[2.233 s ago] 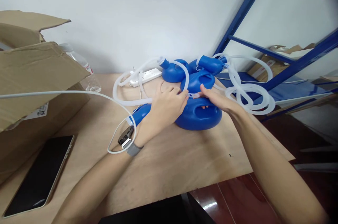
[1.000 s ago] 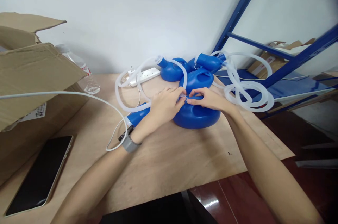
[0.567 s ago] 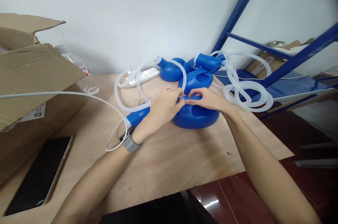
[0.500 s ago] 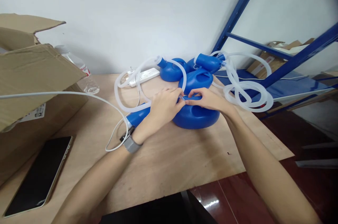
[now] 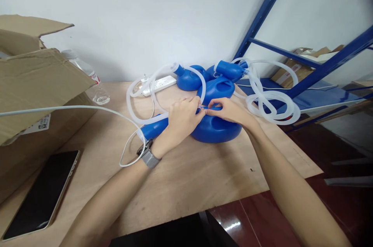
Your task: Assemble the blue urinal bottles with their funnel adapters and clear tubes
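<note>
A blue plastic container with a handle (image 5: 217, 130) lies on the wooden table (image 5: 186, 177), its neck (image 5: 153, 129) pointing left. My left hand (image 5: 182, 119) and my right hand (image 5: 229, 110) meet on top of it, both pinching a translucent tube (image 5: 201, 84) where it crosses the handle. That tube loops up to a second blue container (image 5: 190, 78) behind. A third blue container (image 5: 217, 87) and a fourth one (image 5: 231, 69) are stacked beyond, with coiled tubing (image 5: 272, 103) to their right. I wear a watch on the left wrist.
An open cardboard box (image 5: 37, 84) fills the left side, with a phone (image 5: 40, 194) lying in front of it. A water bottle (image 5: 93, 80) and a white power strip (image 5: 159, 82) stand by the wall. A thin white cable (image 5: 87, 107) crosses the table. Blue shelving (image 5: 305, 76) stands on the right.
My hands have come closer together on top of the front container, fingertips now almost touching at the tube. The containers have stayed in place.
</note>
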{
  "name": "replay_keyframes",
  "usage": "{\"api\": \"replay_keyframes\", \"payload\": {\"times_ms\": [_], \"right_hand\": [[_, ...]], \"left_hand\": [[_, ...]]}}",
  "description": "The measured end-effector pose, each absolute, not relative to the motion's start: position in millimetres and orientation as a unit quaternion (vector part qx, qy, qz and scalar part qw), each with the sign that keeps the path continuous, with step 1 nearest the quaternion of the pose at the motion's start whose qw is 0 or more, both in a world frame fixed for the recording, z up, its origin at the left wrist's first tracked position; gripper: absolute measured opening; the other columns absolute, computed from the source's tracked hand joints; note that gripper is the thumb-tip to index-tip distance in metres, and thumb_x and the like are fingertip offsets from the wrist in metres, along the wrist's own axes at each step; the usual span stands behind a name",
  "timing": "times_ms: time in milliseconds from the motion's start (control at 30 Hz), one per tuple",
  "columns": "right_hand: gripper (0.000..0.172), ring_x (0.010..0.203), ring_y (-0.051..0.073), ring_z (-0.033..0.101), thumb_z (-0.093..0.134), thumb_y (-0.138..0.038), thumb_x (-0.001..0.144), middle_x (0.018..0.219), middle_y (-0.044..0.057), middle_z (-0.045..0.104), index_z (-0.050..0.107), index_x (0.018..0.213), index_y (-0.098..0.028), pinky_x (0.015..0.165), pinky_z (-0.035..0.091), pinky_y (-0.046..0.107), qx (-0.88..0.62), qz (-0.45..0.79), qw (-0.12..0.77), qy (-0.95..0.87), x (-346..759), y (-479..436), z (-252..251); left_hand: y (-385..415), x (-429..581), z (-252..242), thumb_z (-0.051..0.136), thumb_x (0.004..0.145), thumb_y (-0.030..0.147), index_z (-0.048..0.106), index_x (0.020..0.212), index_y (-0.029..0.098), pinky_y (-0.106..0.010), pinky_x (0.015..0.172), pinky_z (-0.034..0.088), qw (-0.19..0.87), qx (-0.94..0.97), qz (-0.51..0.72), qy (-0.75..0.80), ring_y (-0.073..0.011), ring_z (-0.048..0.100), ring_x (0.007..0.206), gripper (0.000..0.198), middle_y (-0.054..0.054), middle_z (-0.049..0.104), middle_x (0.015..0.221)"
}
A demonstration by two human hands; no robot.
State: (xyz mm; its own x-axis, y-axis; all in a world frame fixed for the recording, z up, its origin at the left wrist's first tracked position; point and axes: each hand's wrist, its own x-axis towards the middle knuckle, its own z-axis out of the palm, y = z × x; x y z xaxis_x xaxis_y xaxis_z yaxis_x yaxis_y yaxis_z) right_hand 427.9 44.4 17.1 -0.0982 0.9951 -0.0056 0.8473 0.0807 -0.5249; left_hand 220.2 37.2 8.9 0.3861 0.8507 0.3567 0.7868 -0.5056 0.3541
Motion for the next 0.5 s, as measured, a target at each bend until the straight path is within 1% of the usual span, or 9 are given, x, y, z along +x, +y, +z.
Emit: {"api": "replay_keyframes", "payload": {"times_ms": [100,267,500], "right_hand": [[0.048,0.079,0.025,0.066,0.075,-0.073,0.079,0.084,0.004,0.074,0.076,0.087,-0.026,0.070,0.045,0.035,-0.646,0.219,0.183,-0.708,428.3,44.0,17.5],[0.052,0.065,0.019,0.059,0.074,-0.076,0.078,0.075,0.002,0.070,0.076,0.088,-0.025,0.062,0.043,0.032,-0.651,0.233,0.176,-0.701,427.5,43.5,19.1],[0.051,0.061,0.015,0.056,0.077,-0.072,0.076,0.074,0.001,0.067,0.075,0.090,-0.022,0.057,0.040,0.028,-0.647,0.239,0.182,-0.701,427.2,43.1,20.0]], "left_hand": [[37.7,220.1,7.5,0.056,0.102,0.029,0.068,0.104,0.021,-0.037,0.079,0.048,0.053,0.834,0.254,0.487,-0.0269,0.070,0.101,0.015,-0.007,0.078,0.106],[36.7,220.2,5.9,0.050,0.104,0.024,0.066,0.105,0.020,-0.038,0.078,0.047,0.044,0.839,0.255,0.478,-0.0270,0.069,0.101,0.016,-0.007,0.077,0.105],[38.9,223.4,0.1,0.053,0.102,0.021,0.064,0.102,0.021,-0.040,0.085,0.047,0.053,0.831,0.271,0.483,-0.0262,0.068,0.099,0.011,-0.007,0.076,0.103]]}}
